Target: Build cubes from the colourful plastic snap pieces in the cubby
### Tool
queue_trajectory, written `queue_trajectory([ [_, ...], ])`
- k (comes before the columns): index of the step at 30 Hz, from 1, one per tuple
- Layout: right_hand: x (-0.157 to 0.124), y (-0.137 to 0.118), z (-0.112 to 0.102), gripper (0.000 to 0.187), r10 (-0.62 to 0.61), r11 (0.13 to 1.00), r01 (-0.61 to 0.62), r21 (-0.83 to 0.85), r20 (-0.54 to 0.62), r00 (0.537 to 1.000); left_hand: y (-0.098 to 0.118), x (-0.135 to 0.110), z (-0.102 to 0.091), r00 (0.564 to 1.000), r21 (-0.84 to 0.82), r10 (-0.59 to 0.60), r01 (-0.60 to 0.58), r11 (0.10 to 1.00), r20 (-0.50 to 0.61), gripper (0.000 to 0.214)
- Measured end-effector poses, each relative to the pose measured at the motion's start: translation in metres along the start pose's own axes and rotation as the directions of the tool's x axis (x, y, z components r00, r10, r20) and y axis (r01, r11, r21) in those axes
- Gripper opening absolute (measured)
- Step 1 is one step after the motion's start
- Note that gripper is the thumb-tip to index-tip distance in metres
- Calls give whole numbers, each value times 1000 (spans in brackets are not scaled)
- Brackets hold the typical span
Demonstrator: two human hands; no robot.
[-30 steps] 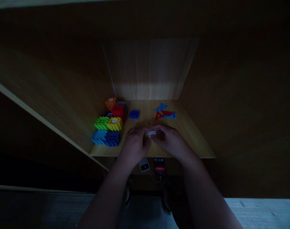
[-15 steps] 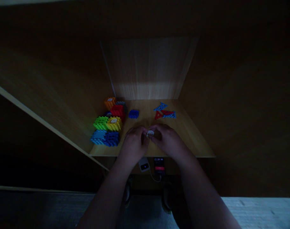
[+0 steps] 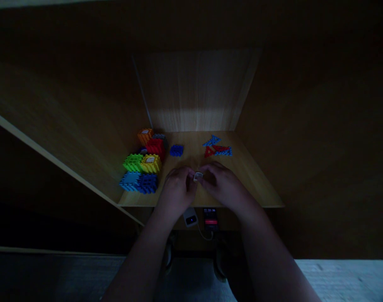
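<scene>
A small piece with a white printed label (image 3: 198,176) is pinched between my two hands over the front of the wooden shelf; its kind is too small and dim to tell. My left hand (image 3: 178,184) grips its left side with closed fingers. From the right, my right hand (image 3: 221,180) holds it between thumb and fingertips. Beyond my hands lies a flat stack of dark blue interlocking tiles (image 3: 177,150). Red triangle pieces (image 3: 209,152) and light blue triangle pieces (image 3: 213,140) lie loosely together at the back right.
Stacked at the shelf's left are tile blocks: orange (image 3: 145,135), red (image 3: 156,147), green (image 3: 133,162), yellow (image 3: 151,163), light blue (image 3: 130,180) and blue (image 3: 148,183). Wooden panels (image 3: 198,92) enclose the shelf. Below its front edge are a white device (image 3: 190,217) and a lit-screen device (image 3: 211,219).
The labelled piece has tilted slightly between my fingers, and my right hand has shifted a little. The tiles and blocks on the shelf stay where they were.
</scene>
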State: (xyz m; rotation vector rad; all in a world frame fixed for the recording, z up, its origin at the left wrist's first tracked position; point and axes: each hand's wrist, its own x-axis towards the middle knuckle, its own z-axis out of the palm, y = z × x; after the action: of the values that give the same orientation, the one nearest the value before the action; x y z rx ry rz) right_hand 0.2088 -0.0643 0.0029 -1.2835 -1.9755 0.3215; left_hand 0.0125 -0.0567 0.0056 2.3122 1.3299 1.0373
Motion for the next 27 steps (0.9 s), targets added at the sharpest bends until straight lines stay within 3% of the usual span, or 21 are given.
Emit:
queue_trajectory([
  [6, -6, -5, -8, 12, 91, 996, -90, -13, 63, 994, 0, 0, 0, 1000, -10, -4, 4, 1000, -11, 23],
  [13, -3, -11, 4, 16, 129, 991, -127, -42, 47, 990, -3, -1, 2, 1000, 16, -13, 13, 1000, -21, 20],
  [27, 4, -21, 25, 12, 153, 973, -162, -162, -67, 986, -4, -8, 1, 932, -49, -141, 133, 990, -333, 13],
])
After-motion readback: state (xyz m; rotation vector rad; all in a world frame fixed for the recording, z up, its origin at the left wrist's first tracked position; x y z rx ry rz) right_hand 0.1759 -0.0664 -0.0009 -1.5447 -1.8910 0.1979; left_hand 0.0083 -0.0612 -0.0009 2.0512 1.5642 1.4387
